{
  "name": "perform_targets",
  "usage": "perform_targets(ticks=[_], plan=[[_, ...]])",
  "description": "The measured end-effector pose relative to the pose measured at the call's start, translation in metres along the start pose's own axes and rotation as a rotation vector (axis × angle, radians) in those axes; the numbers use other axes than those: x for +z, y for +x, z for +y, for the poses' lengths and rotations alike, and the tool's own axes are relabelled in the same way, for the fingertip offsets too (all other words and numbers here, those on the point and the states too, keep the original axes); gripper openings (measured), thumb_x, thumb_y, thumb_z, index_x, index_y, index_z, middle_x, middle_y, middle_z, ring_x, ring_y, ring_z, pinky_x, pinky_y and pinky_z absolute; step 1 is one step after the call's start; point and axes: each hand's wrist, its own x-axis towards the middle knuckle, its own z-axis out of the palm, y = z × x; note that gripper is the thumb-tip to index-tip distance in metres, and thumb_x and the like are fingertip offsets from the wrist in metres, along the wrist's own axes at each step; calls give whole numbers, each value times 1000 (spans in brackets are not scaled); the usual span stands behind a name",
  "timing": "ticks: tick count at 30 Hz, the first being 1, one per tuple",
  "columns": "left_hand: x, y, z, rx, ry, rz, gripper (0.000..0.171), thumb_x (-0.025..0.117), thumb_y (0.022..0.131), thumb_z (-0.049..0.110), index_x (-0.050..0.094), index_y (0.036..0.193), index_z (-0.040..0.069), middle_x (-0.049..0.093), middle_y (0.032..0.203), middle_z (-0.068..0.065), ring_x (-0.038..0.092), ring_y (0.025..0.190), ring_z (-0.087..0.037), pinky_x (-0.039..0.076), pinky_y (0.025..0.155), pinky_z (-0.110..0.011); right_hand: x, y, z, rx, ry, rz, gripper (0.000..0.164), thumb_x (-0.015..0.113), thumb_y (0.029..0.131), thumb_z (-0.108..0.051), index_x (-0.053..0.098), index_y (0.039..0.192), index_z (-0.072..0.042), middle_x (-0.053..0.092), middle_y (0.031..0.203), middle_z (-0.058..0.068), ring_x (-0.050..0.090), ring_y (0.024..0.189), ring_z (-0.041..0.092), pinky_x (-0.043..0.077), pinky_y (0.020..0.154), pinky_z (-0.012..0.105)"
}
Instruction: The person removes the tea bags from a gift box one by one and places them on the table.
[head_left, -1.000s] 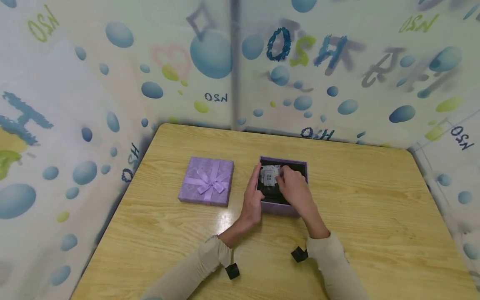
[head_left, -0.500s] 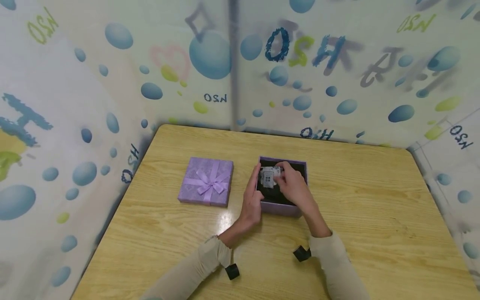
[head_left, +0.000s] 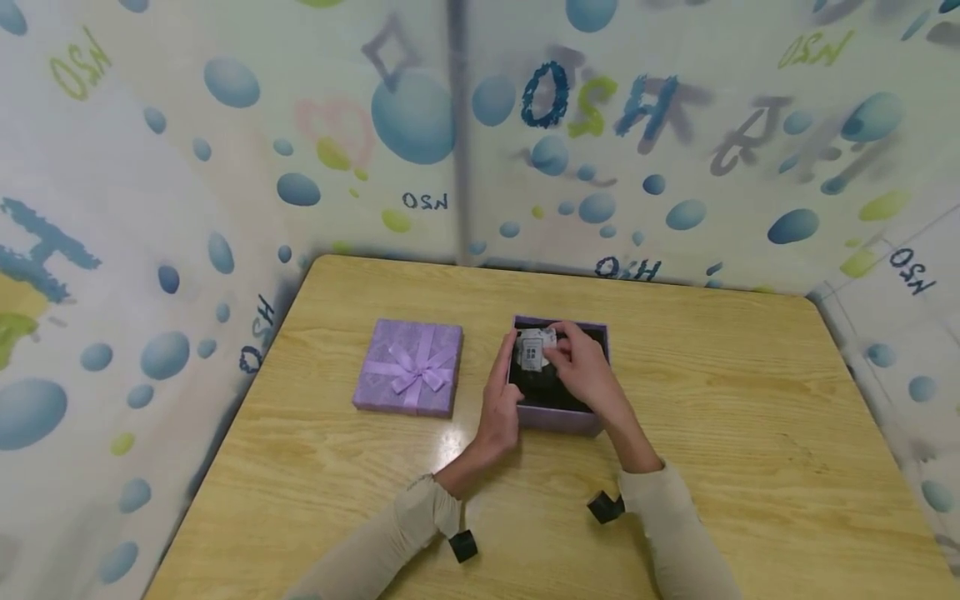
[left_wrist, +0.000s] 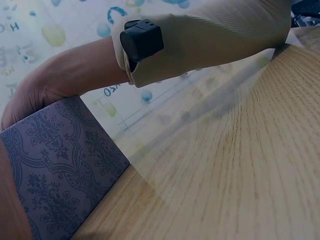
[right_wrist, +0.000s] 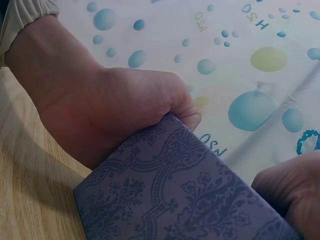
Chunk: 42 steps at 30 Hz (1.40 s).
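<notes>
An uncovered purple box [head_left: 558, 420] with a black inside stands in front of me in the head view. My left hand [head_left: 498, 412] holds its left side, fingers along the outer wall and thumb bent over the rim near the front corner; the right wrist view shows that grip on the patterned box [right_wrist: 165, 185]. Over the box's inside, my right hand [head_left: 587, 371] pinches the right edge of a small grey-white printed packet [head_left: 532, 352] with a darker label. The right fingertips are partly hidden. In the left wrist view the right hand [left_wrist: 37, 95] dips behind the box rim.
The purple lid [head_left: 373, 377] with a ribbon bow [head_left: 420, 372] lies on the wooden table [head_left: 735, 400] to the left of the box. A bubble-printed wall covering [head_left: 420, 117] rises behind and on both sides of the table.
The packet has tilted and shifted slightly in my right fingers. My left hand keeps its hold on the box. The head view has moved a little.
</notes>
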Motion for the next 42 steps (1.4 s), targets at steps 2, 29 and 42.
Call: perform_targets(ticks=[2, 29, 42], plan=[[0, -2, -2, -2, -1, 0, 91, 32, 79, 0, 24, 168, 19, 23, 173, 4, 19, 158, -13, 24, 122, -45, 2, -1, 1, -15, 5, 11, 35, 63, 102, -5, 56, 135, 7, 63, 80, 11, 49, 65, 18, 40, 61, 30], [-1, -10, -8, 60, 63, 42, 90, 32, 79, -1, 27, 167, 15, 28, 171, -2, 22, 157, -18, 23, 123, -51, 7, -2, 7, -68, 87, 19, 16, 64, 102, -7, 65, 114, 4, 73, 90, 14, 58, 76, 20, 47, 71, 31], [1, -3, -4, 109, 84, 44, 90, 31, 78, -3, 25, 167, 11, 27, 171, -9, 22, 158, -22, 22, 124, -49, 0, 4, 4, -87, 93, 32, 16, 63, 103, -8, 66, 114, 3, 73, 91, 13, 59, 77, 20, 48, 72, 30]])
